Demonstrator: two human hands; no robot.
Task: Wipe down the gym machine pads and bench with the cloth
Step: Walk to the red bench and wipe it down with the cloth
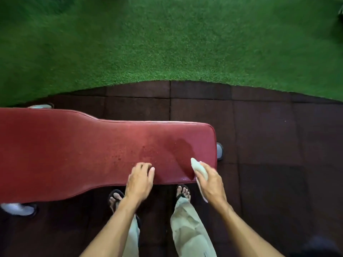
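A long red padded bench (83,151) runs from the left edge to the middle right, with a darker wet patch near its right end. My right hand (211,180) grips a pale cloth (199,168) at the bench's near right corner; the cloth's tip lies on the pad beside the wet patch and its tail hangs below my palm. My left hand (140,179) rests on the bench's near edge, fingers curled down against the pad, holding nothing.
Dark rubber floor tiles (269,145) surround the bench, and green artificial turf (167,43) lies beyond. Grey bench feet show at the right end (220,151) and lower left (18,209). My sandalled feet stand under the bench's near edge.
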